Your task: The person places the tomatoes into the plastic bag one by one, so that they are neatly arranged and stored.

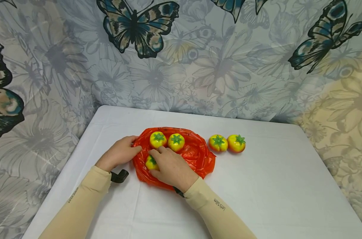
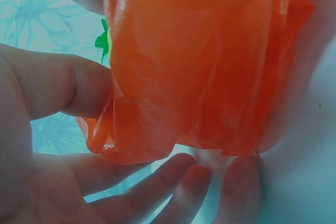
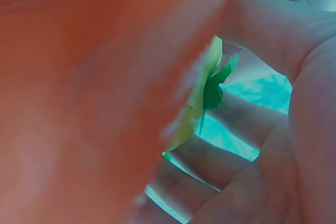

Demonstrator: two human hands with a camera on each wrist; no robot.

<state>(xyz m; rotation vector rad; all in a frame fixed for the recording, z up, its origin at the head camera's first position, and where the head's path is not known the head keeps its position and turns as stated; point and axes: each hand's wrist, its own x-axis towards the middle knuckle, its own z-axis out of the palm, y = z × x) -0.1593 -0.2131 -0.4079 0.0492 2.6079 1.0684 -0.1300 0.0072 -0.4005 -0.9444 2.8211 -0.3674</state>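
A red plastic bag [image 1: 195,156] lies spread open on the table, its rim rolled into a ring. Two yellow-and-red tomatoes with green leafy tops, a left one [image 1: 158,139] and a right one [image 1: 176,142], sit inside toward the back. My right hand [image 1: 173,167] reaches over the front rim and grips a third tomato [image 1: 151,162] within the bag; the right wrist view shows its leafy top [image 3: 214,92] between thumb and fingers. At the bag's left side my left hand [image 1: 119,154] holds the rim, thumb [image 2: 79,85] against the plastic.
Two more tomatoes, one [image 1: 218,143] beside the other [image 1: 236,143], stand touching on the white-covered table [image 1: 273,186], right of the bag. Behind the table hangs a butterfly-and-flower patterned cloth [image 1: 222,66]. A black wrist device [image 1: 119,176] juts from the left sleeve.
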